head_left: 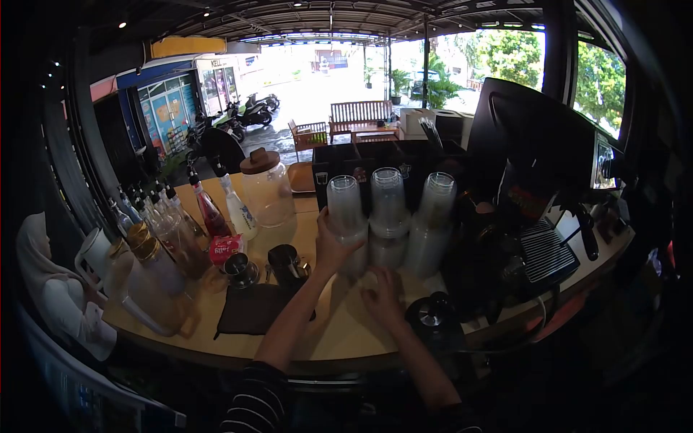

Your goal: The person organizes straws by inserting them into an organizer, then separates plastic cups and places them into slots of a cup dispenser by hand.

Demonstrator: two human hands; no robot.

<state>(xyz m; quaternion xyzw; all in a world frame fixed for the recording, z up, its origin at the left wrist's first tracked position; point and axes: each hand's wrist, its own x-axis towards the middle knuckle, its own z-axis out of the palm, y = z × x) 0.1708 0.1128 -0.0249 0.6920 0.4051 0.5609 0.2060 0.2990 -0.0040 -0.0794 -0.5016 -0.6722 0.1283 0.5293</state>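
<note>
Three tall stacks of clear plastic cups stand side by side at the middle of the counter. My left hand (pixel 336 244) is wrapped around the left stack of plastic cups (pixel 345 200), thumb across its near side. Lower down, my right hand (pixel 383 294) is in front of the stacks with its fingers curled in; whatever they pinch, if anything, is too dim to make out. Behind it rise the middle cup stack (pixel 388 209) and the right cup stack (pixel 435 216).
Syrup bottles (pixel 211 206), a lidded glass jar (pixel 268 191) and a pink packet (pixel 227 249) stand left. A metal pitcher (pixel 287 265) and dark cloth (pixel 253 310) lie nearer. An espresso machine (pixel 534 173) fills the right; a person (pixel 68 289) is at far left.
</note>
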